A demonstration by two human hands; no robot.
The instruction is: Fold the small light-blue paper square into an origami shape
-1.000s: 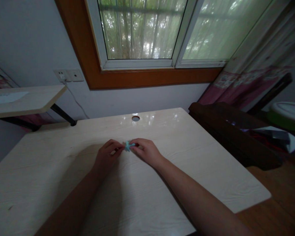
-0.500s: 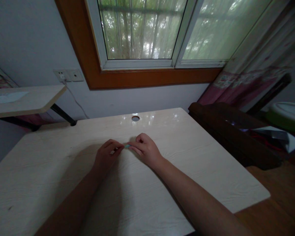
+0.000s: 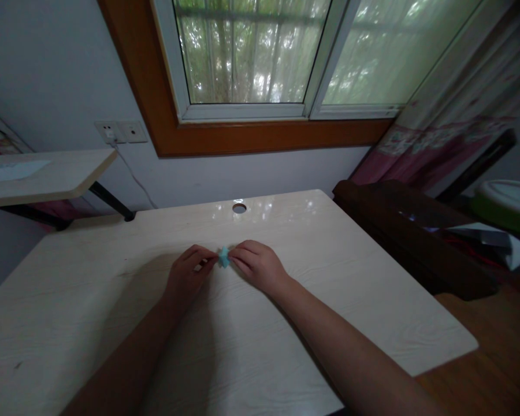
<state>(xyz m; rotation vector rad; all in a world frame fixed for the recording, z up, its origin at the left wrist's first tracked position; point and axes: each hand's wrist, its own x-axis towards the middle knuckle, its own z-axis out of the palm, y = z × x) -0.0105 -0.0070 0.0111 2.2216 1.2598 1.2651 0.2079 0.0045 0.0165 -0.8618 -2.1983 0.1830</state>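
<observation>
A small light-blue folded piece (image 3: 224,257), pointed at top and bottom and probably paper, is between my fingertips over the pale wood-grain table (image 3: 260,335). My left hand (image 3: 191,267) pinches its left side between thumb and fingers. From the right, my right hand (image 3: 257,263) has its thumb and fingers closed at the piece's other side. The fingertips cover both side edges, so the finer folds cannot be made out.
A round cable hole (image 3: 239,208) lies near the table's back edge. At the left stands a raised shelf (image 3: 82,176) on black legs, with a white sheet (image 3: 15,171) on it. Dark wooden furniture (image 3: 398,231) borders the right side, under a curtain (image 3: 416,144).
The light-blue piece now shows much more of its surface, with points above and below. My right hand's fingers have moved from covering it to its right edge. My left hand has stayed put.
</observation>
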